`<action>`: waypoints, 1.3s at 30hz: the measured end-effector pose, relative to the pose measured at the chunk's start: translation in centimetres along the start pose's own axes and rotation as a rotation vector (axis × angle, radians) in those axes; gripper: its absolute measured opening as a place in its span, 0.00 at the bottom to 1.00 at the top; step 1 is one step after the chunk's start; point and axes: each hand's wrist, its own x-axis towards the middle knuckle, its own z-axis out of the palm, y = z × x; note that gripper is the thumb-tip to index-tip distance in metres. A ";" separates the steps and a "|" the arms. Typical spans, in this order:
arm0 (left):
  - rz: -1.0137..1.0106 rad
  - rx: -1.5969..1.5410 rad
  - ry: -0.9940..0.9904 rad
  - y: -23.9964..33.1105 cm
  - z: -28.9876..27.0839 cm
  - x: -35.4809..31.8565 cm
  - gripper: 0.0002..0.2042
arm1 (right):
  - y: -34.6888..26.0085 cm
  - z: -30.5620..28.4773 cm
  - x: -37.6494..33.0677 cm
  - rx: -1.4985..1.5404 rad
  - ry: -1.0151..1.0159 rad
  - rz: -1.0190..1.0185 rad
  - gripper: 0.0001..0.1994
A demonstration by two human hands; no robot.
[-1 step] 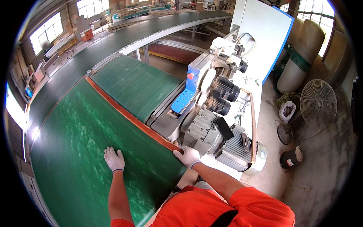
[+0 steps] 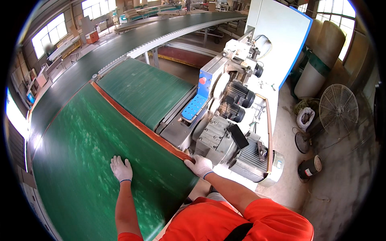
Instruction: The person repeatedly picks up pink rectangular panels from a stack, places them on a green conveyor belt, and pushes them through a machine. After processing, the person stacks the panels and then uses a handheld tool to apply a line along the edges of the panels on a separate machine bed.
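Beside the machine (image 2: 215, 134), we have a broad green surface (image 2: 80, 160) before us, with a reddish strip (image 2: 138, 123) running along its right edge, from the far corner to the near end by our right hand (image 2: 200, 166). Whether this surface is a panel or a belt, we cannot say for sure; pale streaks or reflections run over it. Our left hand (image 2: 121, 168) lies palm down on it, well apart from the strip, its fingers loosely spread and holding nothing. Our right hand is bent over the strip's near end, its fingers partly curled at the edge; their undersides are hidden, so we cannot tell how firmly they close on it. As for how far along we are, we judge that the surface is lined up with the machine, since the strip runs close beside the narrower green belt (image 2: 148, 92) and past the blue plate (image 2: 194, 107). The strip looks unbroken, yet nothing visible tells us whether that edge is finished. What is left we cannot read from this view either; both hands seem to us to be steadying the surface rather than altering it.
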 end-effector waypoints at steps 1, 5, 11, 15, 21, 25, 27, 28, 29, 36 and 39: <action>0.001 0.000 -0.002 0.1 0.0 0.0 0.25 | 0.1 0.1 0.1 -0.006 0.003 0.000 0.37; -0.001 -0.002 -0.002 0.1 -0.1 -0.1 0.25 | 0.2 0.2 0.0 0.003 0.011 -0.011 0.37; 0.003 0.005 0.009 -0.1 0.1 -0.1 0.25 | 0.4 0.5 0.2 -0.001 0.026 -0.009 0.35; 0.004 0.006 0.007 -0.2 0.2 -0.1 0.25 | 0.3 0.4 0.2 0.000 0.019 -0.018 0.36; 0.009 -0.010 0.014 0.2 -0.1 -0.2 0.24 | 0.2 0.2 0.1 -0.004 0.013 -0.005 0.35; 0.033 -0.012 0.032 0.0 -0.1 -0.3 0.24 | 0.1 0.2 0.2 -0.024 0.016 -0.001 0.36; 0.031 -0.027 0.047 0.0 0.0 -0.3 0.24 | 0.1 0.1 0.1 -0.023 0.019 -0.003 0.36; 0.030 -0.035 0.055 0.0 0.0 -0.3 0.24 | 0.0 0.0 0.1 -0.023 0.021 -0.005 0.37; 0.029 -0.035 0.055 0.0 0.1 -0.3 0.24 | 0.0 0.0 0.0 -0.017 0.027 -0.006 0.37; 0.027 -0.032 0.060 -0.2 0.1 -0.5 0.24 | -0.1 -0.1 -0.2 0.000 0.019 -0.009 0.37; 0.024 -0.034 0.056 0.0 0.0 -0.4 0.24 | 0.1 0.0 -0.1 -0.002 0.017 -0.008 0.37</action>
